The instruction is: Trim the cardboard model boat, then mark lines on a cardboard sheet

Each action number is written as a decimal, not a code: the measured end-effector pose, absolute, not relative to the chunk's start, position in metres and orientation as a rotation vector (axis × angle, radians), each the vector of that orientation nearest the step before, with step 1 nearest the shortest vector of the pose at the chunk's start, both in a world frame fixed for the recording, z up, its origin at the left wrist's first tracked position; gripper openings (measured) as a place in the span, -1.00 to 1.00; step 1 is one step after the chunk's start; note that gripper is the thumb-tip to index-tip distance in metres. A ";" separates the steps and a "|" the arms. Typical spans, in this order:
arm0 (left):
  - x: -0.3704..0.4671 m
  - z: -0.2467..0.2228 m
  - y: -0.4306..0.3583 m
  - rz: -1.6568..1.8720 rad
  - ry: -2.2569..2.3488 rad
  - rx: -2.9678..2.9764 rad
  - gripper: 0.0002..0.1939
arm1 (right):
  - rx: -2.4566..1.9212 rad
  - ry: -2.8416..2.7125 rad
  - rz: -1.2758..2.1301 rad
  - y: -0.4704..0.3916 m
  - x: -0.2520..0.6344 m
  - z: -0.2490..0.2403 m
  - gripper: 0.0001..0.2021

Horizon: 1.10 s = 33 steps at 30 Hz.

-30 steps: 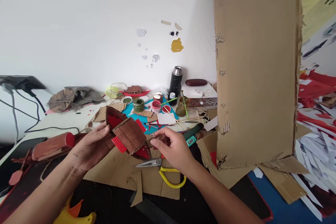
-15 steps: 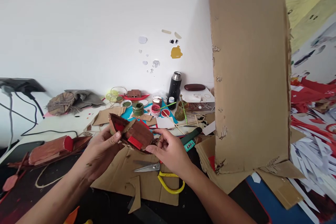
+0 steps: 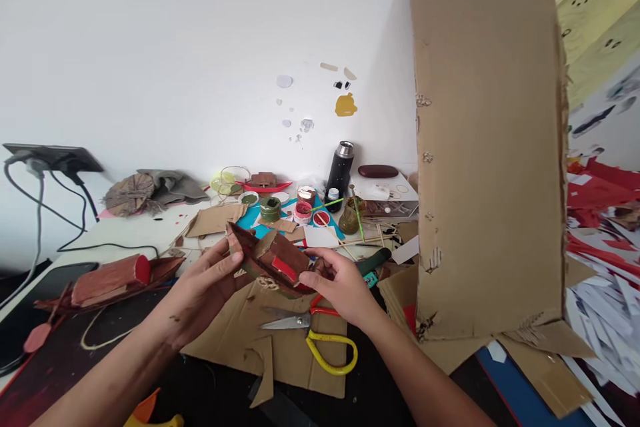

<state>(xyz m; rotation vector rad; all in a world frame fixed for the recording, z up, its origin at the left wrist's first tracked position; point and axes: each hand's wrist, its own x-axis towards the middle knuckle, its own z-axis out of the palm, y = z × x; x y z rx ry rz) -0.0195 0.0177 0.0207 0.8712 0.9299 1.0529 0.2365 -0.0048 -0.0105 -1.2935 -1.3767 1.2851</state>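
Note:
Between my two hands is a small model boat (image 3: 285, 259), painted brown, with a boxy cabin and a red strip on its side. My left hand (image 3: 213, 280) grips the pointed end, thumb on top. At the other end, the thumb and fingers of my right hand (image 3: 335, 283) pinch the hull. The boat is tilted, its near side toward me. Below it, scissors (image 3: 305, 323) with one yellow and one red handle lie spread on a cardboard sheet (image 3: 230, 337). A bigger brown model boat (image 3: 110, 283) with a red end rests at the left.
Paint jars (image 3: 271, 209), a black thermos (image 3: 340, 170) and brushes stand along the back. A tall cardboard panel (image 3: 490, 167) leans on the right, with a paper pile (image 3: 600, 293) beyond. Cables and a power strip (image 3: 53, 157) are at far left.
The boat has turned slightly in my hands, showing more of its near side and a bit of cord. The whole view has shifted, so the surroundings sit farther right.

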 end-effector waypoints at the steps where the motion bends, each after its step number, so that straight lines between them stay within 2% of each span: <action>1: -0.021 0.021 0.017 1.044 0.928 0.882 -0.53 | -1.290 -1.379 1.289 -0.004 0.239 -0.011 -0.51; 3: -0.024 0.021 0.016 1.024 0.919 0.904 -0.53 | -1.292 -1.398 1.295 -0.003 0.243 -0.012 -0.50; 9: -0.030 0.021 0.012 0.953 0.865 1.014 -0.28 | -1.273 -1.434 1.311 -0.001 0.248 -0.014 -0.47; 17: -0.029 0.029 0.015 1.000 0.954 1.047 -0.38 | -1.257 -1.410 1.302 -0.002 0.241 -0.008 -0.47; 20: -0.035 0.032 0.019 1.063 0.975 1.039 -0.39 | -1.255 -1.354 1.193 -0.002 0.239 -0.002 -0.48; 24: -0.053 0.040 0.026 1.261 1.019 0.986 -0.50 | -1.282 -1.279 1.062 -0.005 0.241 0.002 -0.51; 28: -0.074 0.047 0.031 1.439 1.045 0.916 -0.52 | -1.301 -1.228 1.124 -0.012 0.242 -0.004 -0.50; 33: -0.081 0.042 0.024 1.501 1.080 0.957 -0.45 | -1.293 -1.136 1.237 -0.021 0.238 -0.015 -0.39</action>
